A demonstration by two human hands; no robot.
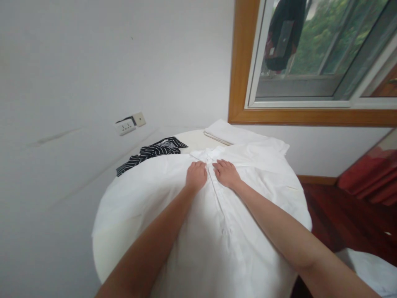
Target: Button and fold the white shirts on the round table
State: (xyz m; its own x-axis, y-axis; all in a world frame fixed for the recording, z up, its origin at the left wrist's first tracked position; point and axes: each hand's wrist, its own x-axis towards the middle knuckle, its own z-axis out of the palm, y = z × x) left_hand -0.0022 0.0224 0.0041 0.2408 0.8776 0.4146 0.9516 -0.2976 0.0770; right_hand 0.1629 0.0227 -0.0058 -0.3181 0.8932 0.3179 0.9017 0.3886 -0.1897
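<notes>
A white button-up shirt [173, 194] lies spread over a round white table [102, 252], its collar toward the far side. My left hand [196, 175] rests on the shirt just left of the button placket, fingers curled down onto the cloth near the collar. My right hand [226, 173] lies just right of the placket, fingers together and bent onto the fabric. Both hands press or pinch the shirt front close beside each other; whether cloth is gripped is unclear.
A black-and-white striped garment [151, 152] lies at the table's far left. A folded white cloth [226, 132] sits at the far edge. A wall socket [127, 124] is on the wall. A wood-framed window [310, 62] is at upper right, dark red floor [341, 215] to the right.
</notes>
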